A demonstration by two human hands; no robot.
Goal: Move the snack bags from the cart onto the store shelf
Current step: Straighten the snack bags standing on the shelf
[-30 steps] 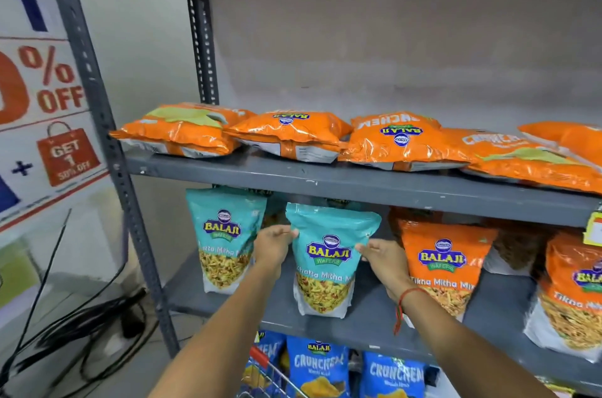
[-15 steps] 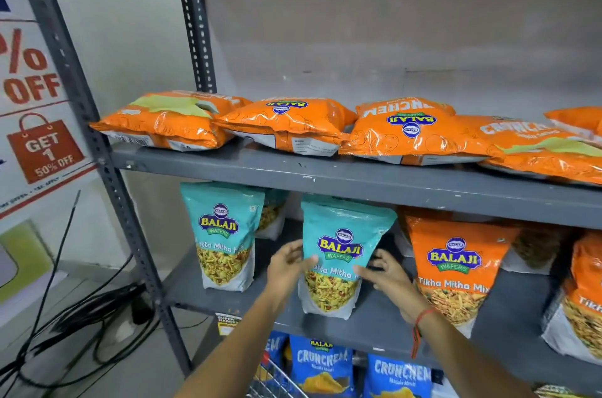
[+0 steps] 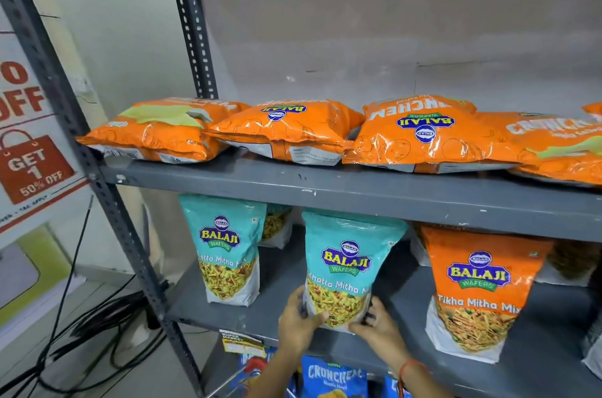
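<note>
A teal Balaji Khatta Mitha Mix bag [image 3: 345, 264] stands upright on the middle shelf [image 3: 280, 306]. My left hand [image 3: 298, 322] grips its lower left corner and my right hand [image 3: 378, 329] grips its lower right corner. A second teal bag [image 3: 224, 251] stands to its left, and an orange Tikha Mitha Mix bag [image 3: 475, 293] stands to its right. Blue Crunchem bags [image 3: 332, 378] show below, beside a red-handled cart [image 3: 254, 368] that is mostly hidden.
Several orange snack bags [image 3: 286, 130] lie flat on the upper shelf [image 3: 325, 189]. A grey slotted upright [image 3: 107, 195] frames the rack's left side. Black cables [image 3: 81, 332] trail across the floor at left, under a discount poster [image 3: 29, 153].
Both hands slid down from the teal bag's sides to its bottom corners. The view moved closer and tilted, so the shelves sit lower in frame.
</note>
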